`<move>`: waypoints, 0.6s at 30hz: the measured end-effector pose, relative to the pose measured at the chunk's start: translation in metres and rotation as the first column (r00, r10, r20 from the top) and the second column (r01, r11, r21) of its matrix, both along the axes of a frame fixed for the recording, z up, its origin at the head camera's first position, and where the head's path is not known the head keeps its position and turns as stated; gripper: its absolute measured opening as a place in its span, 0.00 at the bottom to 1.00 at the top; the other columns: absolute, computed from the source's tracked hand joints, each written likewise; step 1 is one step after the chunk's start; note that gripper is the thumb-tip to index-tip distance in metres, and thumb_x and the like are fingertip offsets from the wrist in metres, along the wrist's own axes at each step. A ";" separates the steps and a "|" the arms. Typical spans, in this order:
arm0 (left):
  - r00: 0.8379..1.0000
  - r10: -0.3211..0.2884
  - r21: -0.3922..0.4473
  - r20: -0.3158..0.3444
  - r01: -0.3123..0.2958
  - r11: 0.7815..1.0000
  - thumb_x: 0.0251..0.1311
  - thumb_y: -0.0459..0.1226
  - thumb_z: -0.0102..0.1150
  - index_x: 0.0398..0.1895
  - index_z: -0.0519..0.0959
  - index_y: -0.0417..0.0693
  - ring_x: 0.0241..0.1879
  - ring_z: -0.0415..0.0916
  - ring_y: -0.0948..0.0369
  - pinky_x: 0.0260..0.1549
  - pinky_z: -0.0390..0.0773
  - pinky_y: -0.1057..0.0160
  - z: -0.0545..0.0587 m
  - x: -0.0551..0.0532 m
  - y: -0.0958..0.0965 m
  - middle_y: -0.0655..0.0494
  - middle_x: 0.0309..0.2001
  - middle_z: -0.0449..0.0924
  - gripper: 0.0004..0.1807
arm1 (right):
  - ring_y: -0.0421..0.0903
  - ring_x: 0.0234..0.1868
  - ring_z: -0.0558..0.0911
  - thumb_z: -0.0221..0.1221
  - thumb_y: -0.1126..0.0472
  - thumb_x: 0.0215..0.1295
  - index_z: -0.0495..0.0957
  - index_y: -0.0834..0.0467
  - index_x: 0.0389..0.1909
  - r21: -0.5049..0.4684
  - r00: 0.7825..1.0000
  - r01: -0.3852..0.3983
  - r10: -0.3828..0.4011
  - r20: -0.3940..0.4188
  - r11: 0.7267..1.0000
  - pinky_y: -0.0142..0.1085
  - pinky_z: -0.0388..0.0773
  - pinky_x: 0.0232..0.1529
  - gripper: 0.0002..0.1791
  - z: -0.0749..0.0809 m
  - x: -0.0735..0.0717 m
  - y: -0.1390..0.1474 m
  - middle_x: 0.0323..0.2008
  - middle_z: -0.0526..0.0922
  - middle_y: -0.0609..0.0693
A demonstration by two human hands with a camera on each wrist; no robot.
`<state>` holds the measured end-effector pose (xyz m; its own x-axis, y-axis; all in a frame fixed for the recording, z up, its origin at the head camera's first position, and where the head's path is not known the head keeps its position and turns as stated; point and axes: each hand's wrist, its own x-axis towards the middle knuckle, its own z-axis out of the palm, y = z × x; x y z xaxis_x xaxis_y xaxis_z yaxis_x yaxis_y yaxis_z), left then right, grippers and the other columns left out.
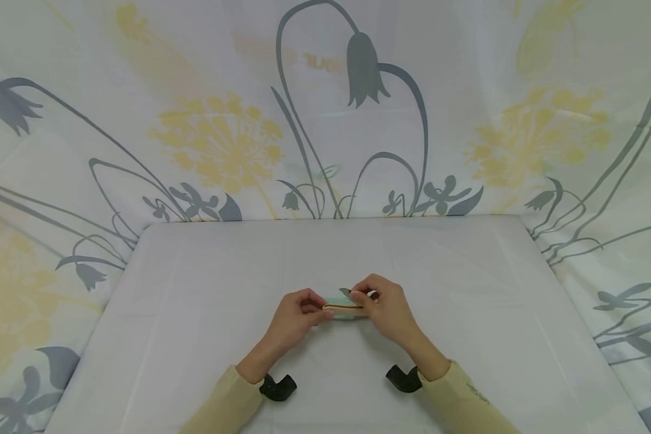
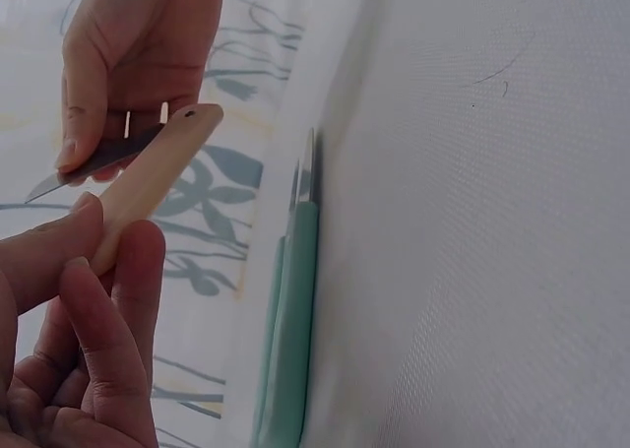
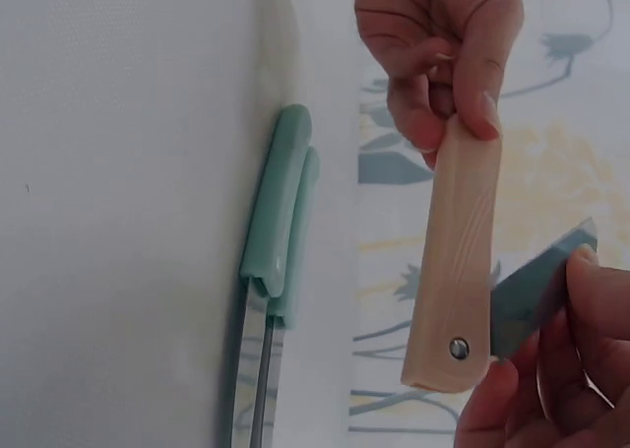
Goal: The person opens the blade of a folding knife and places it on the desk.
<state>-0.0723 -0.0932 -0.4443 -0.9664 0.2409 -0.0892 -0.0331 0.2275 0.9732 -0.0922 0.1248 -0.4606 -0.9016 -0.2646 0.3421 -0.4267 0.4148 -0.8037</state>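
Observation:
A folding knife (image 3: pixel 461 241) with a beige handle is held above the table, its blade (image 3: pixel 536 295) partway out from the handle. My left hand (image 1: pixel 298 312) pinches the free end of the handle between thumb and fingers. At the pivot end, my right hand (image 1: pixel 387 304) pinches the blade near its tip. Beneath the hands, two green-handled knives (image 2: pixel 295 320) lie side by side on the table; in the head view the folding knife and hands hide most of them.
A white cloth covers the table (image 1: pixel 222 265). Floral fabric (image 1: pixel 325 120) hangs behind it and along both sides. Black bent pieces (image 1: pixel 278 387) sit at both wrists, beside the pale sleeves.

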 end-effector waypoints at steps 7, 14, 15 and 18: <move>1.000 0.003 0.008 0.007 -0.003 1.000 0.58 0.30 0.69 0.36 0.80 0.35 0.34 0.80 0.40 0.25 0.73 0.68 -0.001 0.000 -0.002 0.50 0.31 0.84 0.08 | 0.39 0.35 0.80 0.67 0.60 0.64 0.85 0.54 0.40 -0.001 0.999 -0.042 0.042 0.030 0.999 0.36 0.79 0.35 0.06 0.007 -0.004 0.005 0.35 0.83 0.42; 1.000 0.005 -0.005 0.025 -0.005 1.000 0.57 0.31 0.71 0.37 0.81 0.38 0.35 0.82 0.46 0.26 0.74 0.66 -0.028 -0.009 -0.004 0.52 0.32 0.84 0.09 | 0.37 0.35 0.80 0.70 0.61 0.61 0.87 0.52 0.41 0.035 0.994 -0.112 0.112 0.019 0.993 0.36 0.79 0.37 0.08 0.018 -0.012 0.002 0.34 0.83 0.37; 1.000 0.001 -0.004 0.023 -0.001 1.000 0.56 0.32 0.72 0.37 0.81 0.39 0.34 0.82 0.48 0.27 0.74 0.66 -0.032 -0.010 -0.005 0.53 0.32 0.84 0.10 | 0.37 0.35 0.80 0.70 0.61 0.61 0.87 0.52 0.40 0.045 0.993 -0.117 0.116 0.020 0.992 0.35 0.79 0.36 0.07 0.019 -0.013 0.001 0.33 0.83 0.36; 1.000 -0.012 -0.004 0.009 0.012 1.000 0.56 0.36 0.73 0.37 0.81 0.41 0.33 0.83 0.53 0.27 0.75 0.64 -0.036 -0.011 -0.006 0.54 0.32 0.84 0.11 | 0.36 0.33 0.80 0.70 0.62 0.61 0.88 0.54 0.37 0.078 0.992 -0.128 0.127 0.023 0.989 0.34 0.79 0.35 0.05 0.021 -0.014 -0.001 0.32 0.83 0.36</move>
<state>-0.0837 -0.0996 -0.4806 -0.9625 0.2524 -0.0993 -0.0395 0.2319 0.9719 -0.1059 0.1235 -0.4397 -0.8646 -0.4033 0.2996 -0.4660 0.4210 -0.7782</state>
